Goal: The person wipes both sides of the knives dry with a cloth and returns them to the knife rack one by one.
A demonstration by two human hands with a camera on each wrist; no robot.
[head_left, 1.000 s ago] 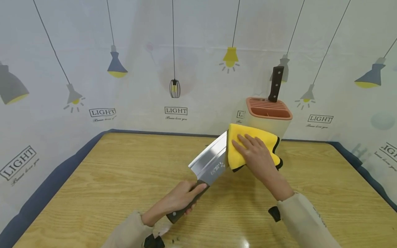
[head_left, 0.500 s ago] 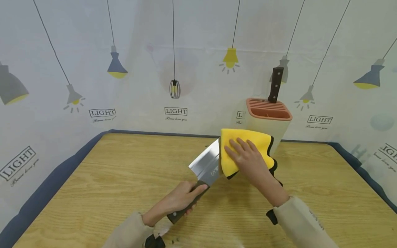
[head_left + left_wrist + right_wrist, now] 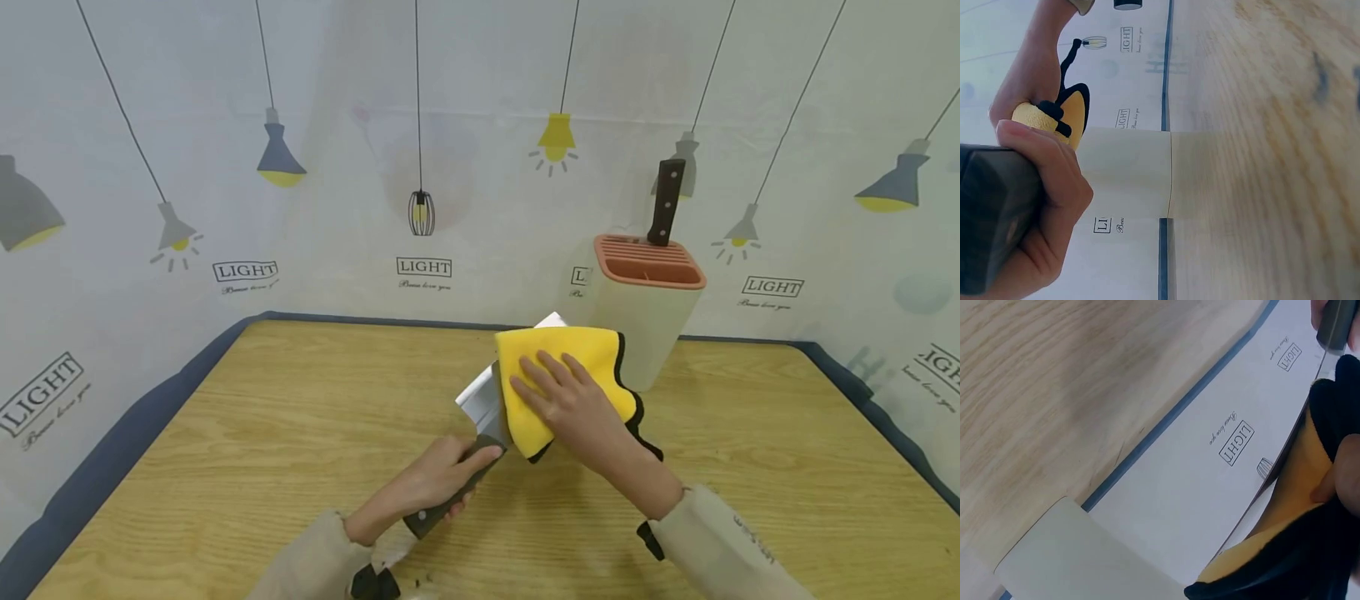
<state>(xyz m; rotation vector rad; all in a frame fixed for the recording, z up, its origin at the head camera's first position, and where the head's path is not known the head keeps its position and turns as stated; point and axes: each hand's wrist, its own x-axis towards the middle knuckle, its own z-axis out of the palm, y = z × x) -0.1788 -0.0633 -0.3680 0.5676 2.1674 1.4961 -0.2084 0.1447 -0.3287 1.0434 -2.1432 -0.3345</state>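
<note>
My left hand grips the dark handle of a cleaver, whose blade points up and away to the right. A folded yellow cloth with black edging covers most of the blade. Only a strip near the handle and the far corner of the blade show. My right hand holds the cloth against the blade, its fingers spread across the top. From below, the right wrist view shows a digit pressing into the cloth. In the left wrist view, the left fingers curl round the handle.
Behind the cloth stands a cream knife block with a salmon top. A dark-handled knife sticks up from its slots. The wooden table meets a lamp-printed backdrop along a blue edge.
My right hand has slid the yellow cloth down the blade toward the handle, leftward and nearer. The blade's far corner now shows past the cloth. My left hand and the cleaver stay put.
</note>
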